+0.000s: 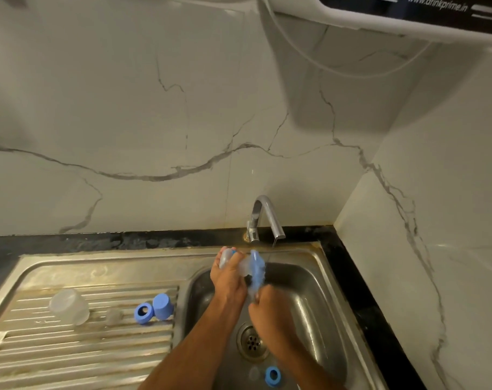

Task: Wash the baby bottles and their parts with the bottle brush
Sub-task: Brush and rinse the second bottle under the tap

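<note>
The left hand (230,273) grips a clear baby bottle (240,264) over the rear left part of the sink basin (309,288), fingers curled round the bottle body, with the bottle lying roughly level and its open end facing right. The right hand (267,308) is closed round the handle of the bottle brush (256,270); the blue bristle head sits at the bottle mouth and appears blurred, so how far it reaches inside cannot be determined. Both hands are held above the basin, just in front of the faucet (263,218), whose spout points down at the basin to the right of the brush; a thin stream of water seems to fall from it. On the basin floor, near the front edge and to the right of the drain (251,342), lies a blue screw ring (272,376), with a small clear part (254,372) just beside it on the left. On the ribbed drainboard (70,350) to the left of the basin stand several items: a clear second bottle (69,306) lying tilted, a small clear nipple-like piece (114,316) to its right, then a second blue ring (144,313) touching a blue cap (163,306). Behind the sink runs a black countertop edge (126,240) below a white marble-pattern wall (154,122). A white appliance (408,15) with tubing hangs at the upper right.
</note>
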The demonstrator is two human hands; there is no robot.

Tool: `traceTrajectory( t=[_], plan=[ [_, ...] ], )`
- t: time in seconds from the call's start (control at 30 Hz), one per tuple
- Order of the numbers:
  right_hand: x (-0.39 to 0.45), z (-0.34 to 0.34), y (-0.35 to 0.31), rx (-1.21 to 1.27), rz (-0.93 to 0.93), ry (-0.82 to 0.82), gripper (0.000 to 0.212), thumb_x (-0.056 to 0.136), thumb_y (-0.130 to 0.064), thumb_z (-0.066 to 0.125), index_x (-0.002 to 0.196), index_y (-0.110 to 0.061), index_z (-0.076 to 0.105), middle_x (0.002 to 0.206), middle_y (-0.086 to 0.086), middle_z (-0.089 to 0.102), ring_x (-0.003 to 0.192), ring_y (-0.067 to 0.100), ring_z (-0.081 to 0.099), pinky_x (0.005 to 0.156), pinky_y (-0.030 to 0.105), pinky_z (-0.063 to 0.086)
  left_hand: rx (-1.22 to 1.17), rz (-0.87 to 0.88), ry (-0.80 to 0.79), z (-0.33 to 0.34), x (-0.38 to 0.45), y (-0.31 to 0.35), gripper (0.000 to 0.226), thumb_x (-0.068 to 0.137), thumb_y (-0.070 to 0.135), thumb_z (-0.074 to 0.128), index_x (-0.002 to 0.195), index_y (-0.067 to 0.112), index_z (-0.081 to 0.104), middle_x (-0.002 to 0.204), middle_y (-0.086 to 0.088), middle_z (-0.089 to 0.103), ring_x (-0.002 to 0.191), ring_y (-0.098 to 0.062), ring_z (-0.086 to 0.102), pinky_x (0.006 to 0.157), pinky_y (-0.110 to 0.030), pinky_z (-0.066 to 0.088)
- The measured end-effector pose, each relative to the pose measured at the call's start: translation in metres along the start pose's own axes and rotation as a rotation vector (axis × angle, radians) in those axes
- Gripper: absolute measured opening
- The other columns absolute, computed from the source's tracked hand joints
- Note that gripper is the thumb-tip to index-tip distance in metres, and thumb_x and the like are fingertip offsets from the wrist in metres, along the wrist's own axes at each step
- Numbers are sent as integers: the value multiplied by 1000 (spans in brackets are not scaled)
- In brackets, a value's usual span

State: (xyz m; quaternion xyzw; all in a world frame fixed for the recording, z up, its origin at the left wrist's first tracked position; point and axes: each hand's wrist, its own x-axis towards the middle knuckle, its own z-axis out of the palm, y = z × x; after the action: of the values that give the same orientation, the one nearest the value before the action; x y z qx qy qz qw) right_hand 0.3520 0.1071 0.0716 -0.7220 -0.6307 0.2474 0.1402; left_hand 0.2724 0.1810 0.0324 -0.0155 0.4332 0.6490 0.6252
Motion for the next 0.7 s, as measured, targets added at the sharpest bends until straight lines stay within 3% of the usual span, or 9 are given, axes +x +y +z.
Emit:
traceTrajectory(
  t=[0.1,0.27,0.33,0.43,0.57,0.7],
  plan=[
    [28,-15,-4,56,61,97,16,99,-22,53,96,-12,65,69,-10,55,55,0,53,45,11,41,46,43,-62,1,-8,-10,34,80,-7,72,110,7,66,114,-20,63,99,-30,66,85,-48,60],
    [-8,5,1,9,79,-98,18,99,-19,51,81,-22,51,73,-8,52,62,3,54,57,18,49,-33,-18,30,-1,-1,4,43,83,-2,74,116,21,59,113,-11,62,104,-29,65,81,-47,59],
    [14,0,-1,14,131,-16,23,101,-22,50,78,-21,48,69,-8,51,58,1,51,53,18,46,-11,21,-45,2,-2,5,40,82,-6,72,113,17,62,108,-10,63,99,-26,66,80,-47,59],
    [32,-12,-6,69,120,60,18,100,-21,51,88,-12,60,67,-9,53,56,0,52,49,13,41,15,66,-121,-3,-5,-3,34,80,-9,70,104,16,66,106,-14,63,95,-27,65,92,-53,57],
    [-2,1,3,12,66,-53,15,101,-21,50,86,-23,54,72,-10,52,59,0,53,50,13,43,4,45,-82,-2,8,6,51,80,-2,75,125,17,59,117,-16,62,100,-29,66,91,-55,57],
    [15,-6,1,48,90,54,15,99,-22,53,95,-15,66,70,-11,55,57,0,55,44,12,39,5,10,-78,-3,6,5,70,77,3,81,136,22,49,130,-16,57,112,-35,63,91,-59,56]
  ],
)
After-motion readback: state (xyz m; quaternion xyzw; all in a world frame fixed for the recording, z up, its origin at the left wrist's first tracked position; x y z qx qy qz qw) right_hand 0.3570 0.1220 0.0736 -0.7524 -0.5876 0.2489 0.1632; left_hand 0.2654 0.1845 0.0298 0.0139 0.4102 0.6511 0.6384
